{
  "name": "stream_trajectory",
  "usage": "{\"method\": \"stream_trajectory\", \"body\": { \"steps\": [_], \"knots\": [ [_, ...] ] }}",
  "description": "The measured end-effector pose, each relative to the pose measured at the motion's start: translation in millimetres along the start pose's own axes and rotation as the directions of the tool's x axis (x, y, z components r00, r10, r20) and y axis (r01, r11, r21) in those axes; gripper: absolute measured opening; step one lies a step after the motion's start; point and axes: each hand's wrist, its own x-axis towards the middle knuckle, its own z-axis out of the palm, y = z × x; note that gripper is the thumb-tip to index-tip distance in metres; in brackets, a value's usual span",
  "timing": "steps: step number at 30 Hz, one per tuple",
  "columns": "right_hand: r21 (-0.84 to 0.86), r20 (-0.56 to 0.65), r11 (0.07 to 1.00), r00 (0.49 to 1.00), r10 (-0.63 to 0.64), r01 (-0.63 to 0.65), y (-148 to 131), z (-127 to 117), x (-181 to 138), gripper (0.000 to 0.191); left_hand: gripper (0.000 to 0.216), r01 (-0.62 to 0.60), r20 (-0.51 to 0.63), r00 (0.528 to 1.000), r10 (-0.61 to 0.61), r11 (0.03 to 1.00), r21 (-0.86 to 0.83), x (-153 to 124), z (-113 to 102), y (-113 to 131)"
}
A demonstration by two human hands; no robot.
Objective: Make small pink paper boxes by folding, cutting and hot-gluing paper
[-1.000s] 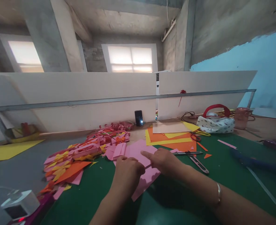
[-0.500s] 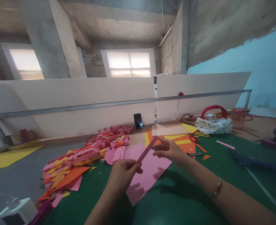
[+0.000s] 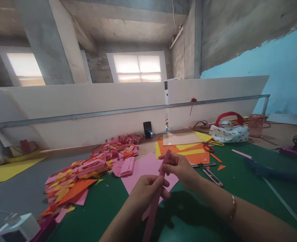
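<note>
Left hand: my left hand (image 3: pixel 148 190) is curled closed around the middle of the pink paper strip (image 3: pixel 152 215).
Right hand: my right hand (image 3: pixel 180 166) sits at one o'clock from the left and pinches the strip's upper end between thumb and fingertips.
Strip: held up off the table, running from twelve o'clock above my right fingers down to six o'clock past my left wrist. It looks folded lengthwise, though I can't be sure.
Beneath: a pink sheet (image 3: pixel 143 168) lies flat on the green mat (image 3: pixel 100 208), below both hands.
Ten o'clock: a pile of folded pieces (image 3: pixel 88 166) in pink, orange and yellow.
Three o'clock: a utility knife (image 3: pixel 211 175) on the mat, near my right hand but apart from it.
Twelve o'clock: orange and yellow sheets (image 3: pixel 188 151), and a phone (image 3: pixel 147 129) leaning against the white partition (image 3: pixel 88 101).
</note>
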Motion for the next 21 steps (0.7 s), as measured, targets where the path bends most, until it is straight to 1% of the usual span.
{"method": "stream_trajectory", "body": {
  "steps": [4, 6, 9, 11, 14, 18, 21],
  "knots": [
    [0.117, -0.175, 0.993, 0.984, 0.027, -0.006, -1.7, -17.7, 10.7, 0.027, 0.030, 0.053, 0.027, 0.998, -0.053, 0.998, 0.029, 1.3, 7.5, 1.4],
    [0.141, -0.231, 0.990, 0.972, 0.049, -0.016, -2.2, -28.8, 16.1, 0.025, 0.028, 0.068, 0.044, 0.997, -0.070, 0.997, 0.043, 1.3, 10.0, 0.8],
    [0.167, -0.290, 0.986, 0.954, 0.072, -0.023, -1.5, -39.6, 21.0, 0.021, 0.025, 0.026, 0.061, 0.998, -0.026, 1.000, 0.003, 0.3, 11.9, -2.6],
    [0.178, -0.329, 0.984, 0.941, 0.075, -0.016, -0.6, -42.5, 22.3, 0.018, 0.024, -0.007, 0.079, 0.997, 0.010, 0.999, -0.038, -0.6, 12.5, -5.5],
    [0.188, -0.363, 0.982, 0.928, 0.087, -0.018, 1.0, -43.5, 22.7, 0.015, 0.024, -0.032, 0.123, 0.992, 0.037, 0.999, -0.039, -0.4, 14.0, -9.4],
    [0.185, -0.388, 0.983, 0.918, 0.079, -0.007, 2.3, -51.1, 25.8, 0.017, 0.025, -0.038, 0.158, 0.986, 0.043, 0.999, -0.035, 0.7, 18.1, -13.0],
    [0.130, -0.427, 0.992, 0.903, 0.049, 0.008, 0.9, -68.5, 32.4, 0.021, 0.022, -0.005, 0.173, 0.985, -0.004, 0.999, 0.048, -4.7, 19.5, -12.1]
  ]
}}
